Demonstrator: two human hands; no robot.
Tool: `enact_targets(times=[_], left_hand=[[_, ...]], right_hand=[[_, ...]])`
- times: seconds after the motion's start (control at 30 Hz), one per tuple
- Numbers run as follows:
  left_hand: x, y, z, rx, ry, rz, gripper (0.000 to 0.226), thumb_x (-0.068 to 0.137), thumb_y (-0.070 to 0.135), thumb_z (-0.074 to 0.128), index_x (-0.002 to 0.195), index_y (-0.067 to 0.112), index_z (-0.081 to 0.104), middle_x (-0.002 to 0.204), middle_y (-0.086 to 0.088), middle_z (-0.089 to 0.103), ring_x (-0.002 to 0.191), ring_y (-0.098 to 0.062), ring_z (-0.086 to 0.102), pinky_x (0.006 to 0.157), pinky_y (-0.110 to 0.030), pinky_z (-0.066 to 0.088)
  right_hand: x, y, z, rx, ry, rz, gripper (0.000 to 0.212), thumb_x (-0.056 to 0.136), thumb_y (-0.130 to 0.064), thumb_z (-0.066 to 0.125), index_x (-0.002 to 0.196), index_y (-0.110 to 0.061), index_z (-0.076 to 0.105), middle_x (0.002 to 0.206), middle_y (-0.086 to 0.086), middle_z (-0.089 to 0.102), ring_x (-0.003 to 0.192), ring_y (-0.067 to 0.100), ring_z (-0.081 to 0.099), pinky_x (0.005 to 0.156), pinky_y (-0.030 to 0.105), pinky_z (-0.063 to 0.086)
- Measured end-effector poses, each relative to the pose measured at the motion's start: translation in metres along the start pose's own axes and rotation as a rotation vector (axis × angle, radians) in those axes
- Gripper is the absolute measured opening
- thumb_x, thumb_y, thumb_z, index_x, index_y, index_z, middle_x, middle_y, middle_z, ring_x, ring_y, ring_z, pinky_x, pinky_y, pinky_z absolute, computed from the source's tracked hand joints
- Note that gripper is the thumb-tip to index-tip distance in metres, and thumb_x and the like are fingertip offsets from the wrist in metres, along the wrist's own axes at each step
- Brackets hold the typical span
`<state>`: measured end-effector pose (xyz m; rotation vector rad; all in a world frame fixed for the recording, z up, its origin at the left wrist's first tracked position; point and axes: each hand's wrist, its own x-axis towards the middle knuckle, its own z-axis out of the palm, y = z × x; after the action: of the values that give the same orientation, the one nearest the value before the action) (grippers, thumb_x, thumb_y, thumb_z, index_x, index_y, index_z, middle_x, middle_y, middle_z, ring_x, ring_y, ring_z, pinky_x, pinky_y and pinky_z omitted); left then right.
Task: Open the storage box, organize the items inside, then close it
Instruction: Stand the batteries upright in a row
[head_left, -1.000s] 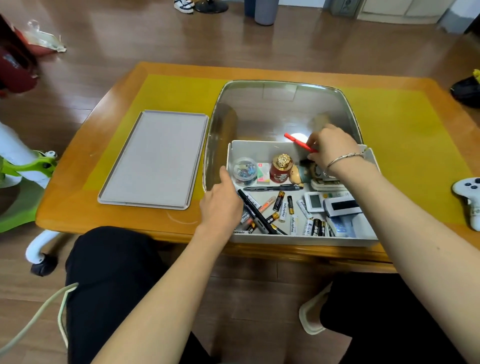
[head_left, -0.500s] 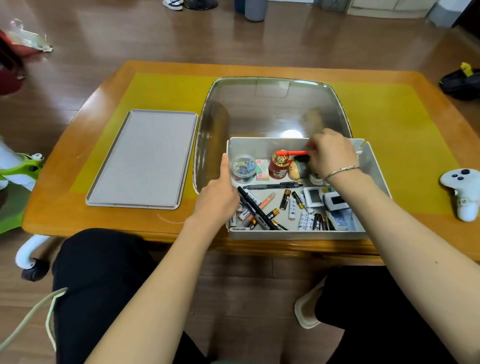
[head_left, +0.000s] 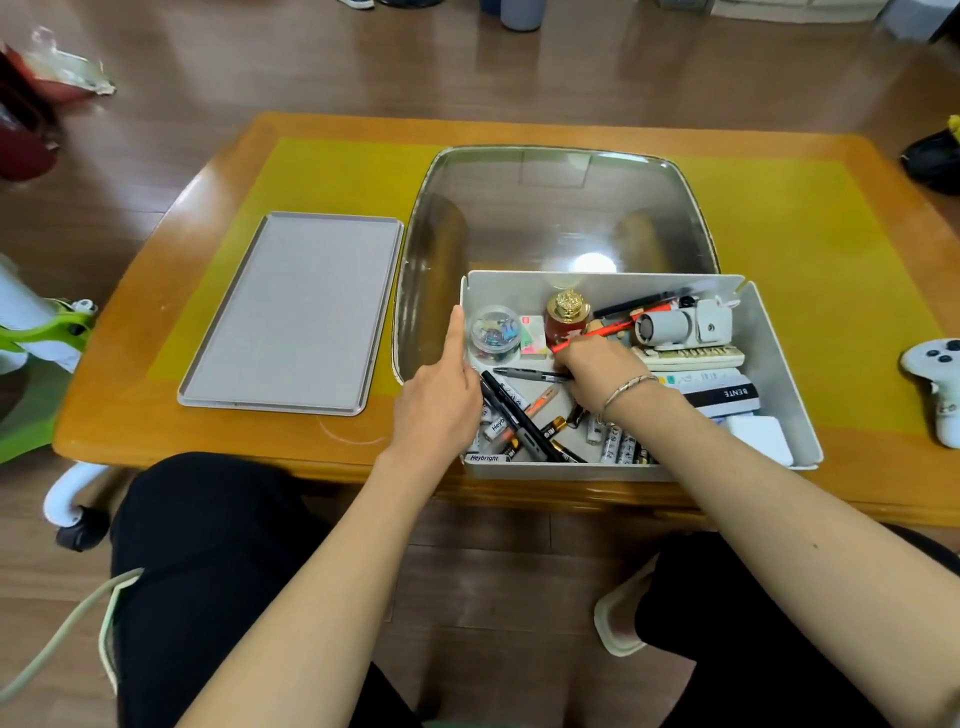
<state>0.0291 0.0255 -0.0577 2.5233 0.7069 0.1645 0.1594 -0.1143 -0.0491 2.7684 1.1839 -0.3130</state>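
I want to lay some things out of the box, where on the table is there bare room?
Bare patches: the grey tray left of the clear lid, and the yellow mat between the storage box and the white controller. The box itself is crowded, with both the left hand and right hand in it.

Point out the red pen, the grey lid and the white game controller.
red pen (head_left: 613, 328), head view, mid-shaft above the right hand.
grey lid (head_left: 296, 312), head view, centre of its flat face.
white game controller (head_left: 935, 364), head view, upper body near the buttons.
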Motion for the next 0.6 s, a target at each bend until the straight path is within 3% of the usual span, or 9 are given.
enact_targets(times=[0.23,0.33,0.43,0.6], left_hand=[[-0.002,0.000,0.002,-0.029,0.014,-0.008,0.059,0.104,0.030,0.029,0.152,0.033,-0.004,0.066,0.005,0.054,0.056,-0.011,0.053,0.048,-0.030,0.046],[-0.001,-0.001,0.003,-0.029,0.009,-0.024,0.059,0.104,0.030,0.029,0.152,0.034,-0.005,0.068,0.003,0.055,0.057,-0.012,0.054,0.049,-0.030,0.047],[-0.002,0.000,0.004,-0.022,0.013,-0.023,0.060,0.103,0.030,0.030,0.152,0.035,-0.005,0.068,0.004,0.054,0.057,-0.011,0.053,0.047,-0.028,0.045],[-0.001,0.000,0.002,-0.021,0.009,-0.033,0.059,0.103,0.030,0.029,0.152,0.035,-0.005,0.068,0.002,0.055,0.058,-0.012,0.053,0.049,-0.030,0.046]], right_hand=[[-0.011,0.004,-0.011,0.132,0.148,-0.050,0.015,0.082,-0.017,0.056,0.095,-0.011,0.062,0.094,0.009,0.058,0.087,0.030,0.058,0.071,0.037,0.051],[-0.014,-0.006,-0.007,0.101,0.062,-0.208,0.016,0.085,-0.016,0.055,0.098,-0.014,0.063,0.096,0.004,0.056,0.089,0.025,0.057,0.064,0.029,0.040],[-0.009,-0.014,0.003,0.036,-0.043,-0.225,0.021,0.086,-0.014,0.058,0.106,-0.015,0.065,0.106,0.005,0.054,0.094,0.026,0.058,0.066,0.030,0.044],[-0.005,-0.015,0.002,-0.009,-0.009,-0.251,0.022,0.087,-0.025,0.063,0.107,-0.018,0.066,0.108,0.002,0.054,0.096,0.025,0.059,0.068,0.033,0.048]])
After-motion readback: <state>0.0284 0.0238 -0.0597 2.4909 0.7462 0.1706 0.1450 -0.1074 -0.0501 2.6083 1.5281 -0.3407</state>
